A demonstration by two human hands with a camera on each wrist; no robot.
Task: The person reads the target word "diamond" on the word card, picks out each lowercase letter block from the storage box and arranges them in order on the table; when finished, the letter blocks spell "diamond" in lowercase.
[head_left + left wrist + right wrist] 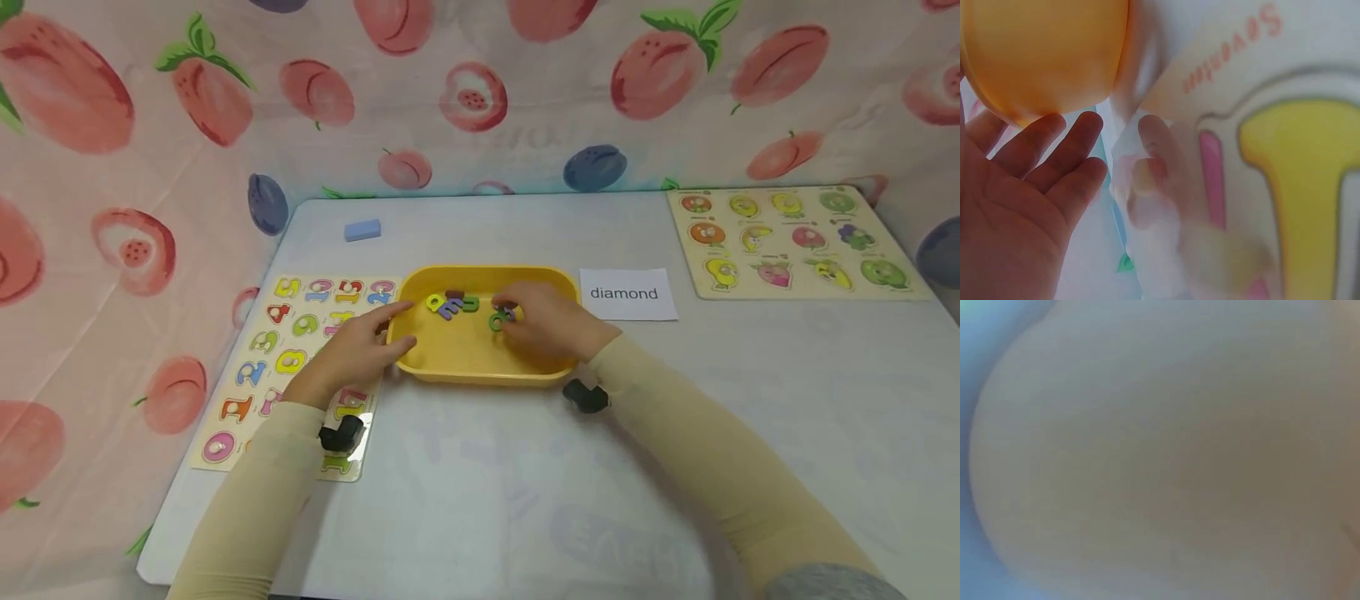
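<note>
A yellow tray [480, 377] lies on the table with small coloured letter pieces inside. My left hand [360, 350] is at its left end, thumb and index finger reaching over the rim. In the left wrist view the other fingers [1072, 150] look fairly straight, their tips at the tray's outer wall [1047, 56]. My right hand [551, 321] reaches into the tray's right part, fingers bent around a green ring-shaped letter [496, 322] and a purple one; I cannot tell whether it pinches either. Left of it sit a yellow letter [434, 303], a purple letter [449, 309] and a green letter [471, 304].
A white card reading "diamond" [628, 294] lies right of the tray. A number puzzle board [247, 417] is under my left forearm. At the back right is a fruit puzzle board [802, 287]; a blue block [362, 231] lies back left. A blurred pale surface fills the right wrist view.
</note>
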